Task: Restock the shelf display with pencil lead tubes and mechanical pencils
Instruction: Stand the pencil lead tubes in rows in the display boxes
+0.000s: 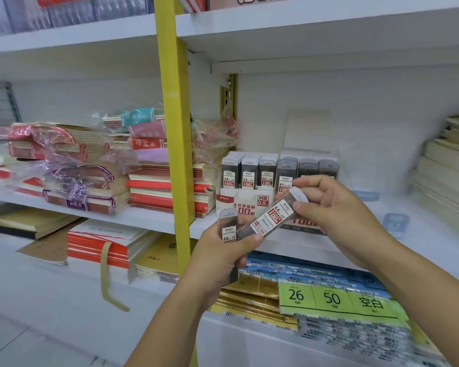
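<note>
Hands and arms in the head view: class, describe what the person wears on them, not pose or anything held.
Nothing is worn. The left hand and the right hand are bare, with no gloves and no ring showing. Both forearms are bare to the picture's edge: no sleeve, watch or bracelet in view.

I am wearing the 1 camera here on my head, and its wide-angle lens is looking forward and a little downward at the white shelf (154,221) from close up. My forearms are reaching in from the bottom edge, and my left hand (223,252) and right hand (337,207) are meeting on a lead tube (268,218) near the centre. The yellow upright (174,128) is standing left of centre, and the shelf boards are slanting off to both sides (the wide lens is doing that).
</note>
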`<state>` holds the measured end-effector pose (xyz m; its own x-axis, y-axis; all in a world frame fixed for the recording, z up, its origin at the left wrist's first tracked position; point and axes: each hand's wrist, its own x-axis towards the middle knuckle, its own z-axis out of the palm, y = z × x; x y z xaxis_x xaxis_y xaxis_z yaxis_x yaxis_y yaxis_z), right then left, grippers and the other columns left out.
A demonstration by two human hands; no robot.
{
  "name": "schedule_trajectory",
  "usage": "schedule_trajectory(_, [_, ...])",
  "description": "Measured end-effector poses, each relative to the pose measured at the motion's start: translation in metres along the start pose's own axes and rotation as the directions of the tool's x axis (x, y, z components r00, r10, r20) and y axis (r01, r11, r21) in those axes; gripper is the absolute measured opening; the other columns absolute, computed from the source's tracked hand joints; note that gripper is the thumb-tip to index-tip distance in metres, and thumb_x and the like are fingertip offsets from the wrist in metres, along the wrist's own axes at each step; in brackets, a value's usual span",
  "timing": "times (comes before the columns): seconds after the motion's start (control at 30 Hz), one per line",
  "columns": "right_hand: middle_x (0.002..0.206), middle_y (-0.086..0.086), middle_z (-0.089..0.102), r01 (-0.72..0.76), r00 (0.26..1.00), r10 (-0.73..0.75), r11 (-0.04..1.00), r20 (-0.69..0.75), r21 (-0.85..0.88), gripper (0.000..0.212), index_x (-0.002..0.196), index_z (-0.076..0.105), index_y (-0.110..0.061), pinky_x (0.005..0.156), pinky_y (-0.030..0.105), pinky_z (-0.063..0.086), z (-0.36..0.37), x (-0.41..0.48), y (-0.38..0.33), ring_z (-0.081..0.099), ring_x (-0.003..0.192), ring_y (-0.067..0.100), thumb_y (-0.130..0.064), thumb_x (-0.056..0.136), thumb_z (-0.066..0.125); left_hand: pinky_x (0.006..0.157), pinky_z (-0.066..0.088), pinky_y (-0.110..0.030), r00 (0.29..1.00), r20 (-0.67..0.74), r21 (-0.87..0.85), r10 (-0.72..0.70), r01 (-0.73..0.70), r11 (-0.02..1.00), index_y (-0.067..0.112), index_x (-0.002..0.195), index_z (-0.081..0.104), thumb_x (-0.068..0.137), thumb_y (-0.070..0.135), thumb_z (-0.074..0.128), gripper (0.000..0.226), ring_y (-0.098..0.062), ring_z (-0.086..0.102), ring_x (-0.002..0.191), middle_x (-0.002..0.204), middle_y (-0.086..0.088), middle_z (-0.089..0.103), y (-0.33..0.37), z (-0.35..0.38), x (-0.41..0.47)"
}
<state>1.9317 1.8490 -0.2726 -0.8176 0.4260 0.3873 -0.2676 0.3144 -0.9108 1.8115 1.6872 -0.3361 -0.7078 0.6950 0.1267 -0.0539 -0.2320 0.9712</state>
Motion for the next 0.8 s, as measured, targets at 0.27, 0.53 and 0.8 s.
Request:
schedule_trajectory(0.27, [0.089,0.003,0.076,0.043,0.997,-0.046,0.998,-0.057,-0.044,0.016,0.102,0.059,-0.018,0.065,0.025,0.059,0.007,0.000,-0.005,0.073,0.082,0.022,-0.009,0.089,0.064,0.048,0.036,-0.023,1.000,-0.022,0.029,-0.017,0.017,0.999,0.048,0.095,0.072,0.084,0.027,0.080,0.024,-0.007,0.047,0.053,0.086,0.002,0.074,-0.001,0.000,0.001])
schedule_trajectory(0.53, [0.091,-0.009,0.069,0.330,0.877,-0.445,0.831,-0.179,-0.448,0.023,0.093,0.051,-0.036,0.068,0.014,0.054,0.009,0.034,-0.033,0.066,0.086,0.000,-0.017,0.092,0.064,0.056,0.048,-0.025,0.992,-0.095,0.060,0.083,-0.078,0.995,0.032,0.120,0.047,0.107,0.026,0.044,0.015,-0.007,0.049,0.053,0.088,0.005,0.078,0.003,-0.018,0.011])
schedule_trajectory(0.8, [0.090,-0.016,0.059,0.314,0.903,-0.423,0.516,0.082,-0.797,0.013,0.100,0.052,-0.025,0.073,0.023,0.049,0.030,0.094,-0.038,0.060,0.086,0.006,-0.021,0.093,0.062,0.067,0.061,-0.025,0.980,-0.116,-0.012,0.159,-0.162,0.987,0.026,0.109,0.060,0.101,0.024,0.057,0.009,-0.017,0.077,0.080,0.093,0.002,0.079,0.006,-0.038,0.015])
